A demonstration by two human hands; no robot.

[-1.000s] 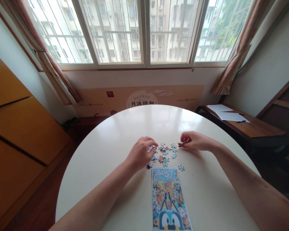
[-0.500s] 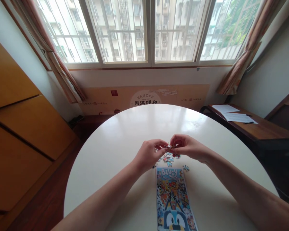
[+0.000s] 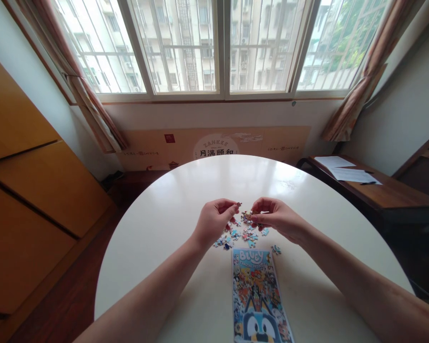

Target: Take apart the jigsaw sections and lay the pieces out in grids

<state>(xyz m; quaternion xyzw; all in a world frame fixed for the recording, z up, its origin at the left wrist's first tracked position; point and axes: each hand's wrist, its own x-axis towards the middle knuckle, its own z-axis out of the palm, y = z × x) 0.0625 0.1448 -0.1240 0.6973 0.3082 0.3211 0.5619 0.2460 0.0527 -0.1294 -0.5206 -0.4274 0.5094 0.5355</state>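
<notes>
Between the thumb and fingers of my left hand (image 3: 216, 216) is a small jigsaw piece (image 3: 239, 204), raised above the table. My right hand (image 3: 277, 216) pinches a few joined jigsaw pieces (image 3: 248, 217), brownish and patterned, just to the right. A gap separates the two hands. Below them lie loose jigsaw pieces (image 3: 249, 236) in blue, red and white, partly hidden by my hands. One single piece (image 3: 276, 249) sits apart on the right. Nearer to me is a tall Bluey picture sheet (image 3: 257, 290) with a blue dog's face.
All this is on a round white table (image 3: 146, 238). Behind it a beige printed panel (image 3: 164, 147) stands under the window. To the right, a wooden side table (image 3: 403, 190) carries white papers (image 3: 353, 175) and pens. Wooden cabinets (image 3: 28, 214) are at the left.
My hands, which met over the pieces, have come apart. The left one has moved up and left with a small piece; the right one has barely moved. More loose pieces show.
</notes>
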